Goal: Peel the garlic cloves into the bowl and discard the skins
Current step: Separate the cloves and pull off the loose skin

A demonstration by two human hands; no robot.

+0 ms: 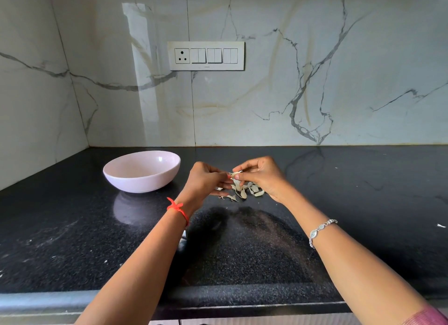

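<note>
The garlic clove (pixel 234 175) is pinched by left hand (pixel 204 179) and right hand (pixel 263 176); the bowl (pixel 135 182) lies at 9 o'clock, nearer the left

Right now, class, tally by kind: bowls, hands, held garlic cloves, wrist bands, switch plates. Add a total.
Bowls: 1, pink bowl
Hands: 2, left hand, right hand
Held garlic cloves: 1, garlic clove
Wrist bands: 2, red thread, silver bracelet
Switch plates: 1, switch plate
Total: 7

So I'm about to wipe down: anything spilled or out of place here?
Only the garlic skins lie scattered on the counter, right of the bowl; one stray white fleck sits far right.
</note>
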